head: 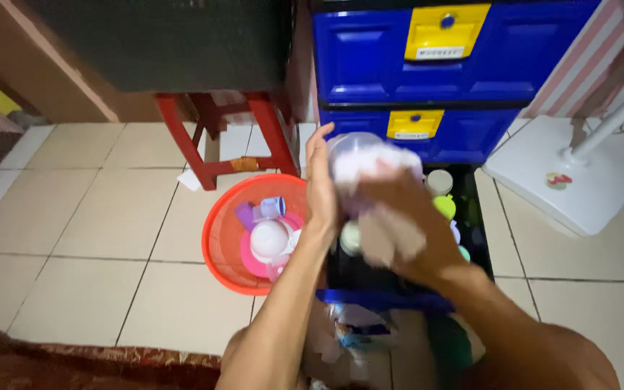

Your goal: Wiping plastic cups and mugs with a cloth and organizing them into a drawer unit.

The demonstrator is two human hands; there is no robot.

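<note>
Both forearms rise from the bottom edge toward a clear plastic container (361, 155) held up in front of the blue drawer unit (370, 65). Left hand (321, 188) lies flat against the container's left side, fingers straight and released. Right hand (406, 224) clenches a pale cloth (388, 235) pressed to the container's right side. Left of the drawer unit, an orange basket (218, 238) on the tiled floor (95, 217) holds pink and white cups. Behind the basket stands a red stool (218, 123).

Two bare forearms — no sleeves, no rings, no watch.
</note>
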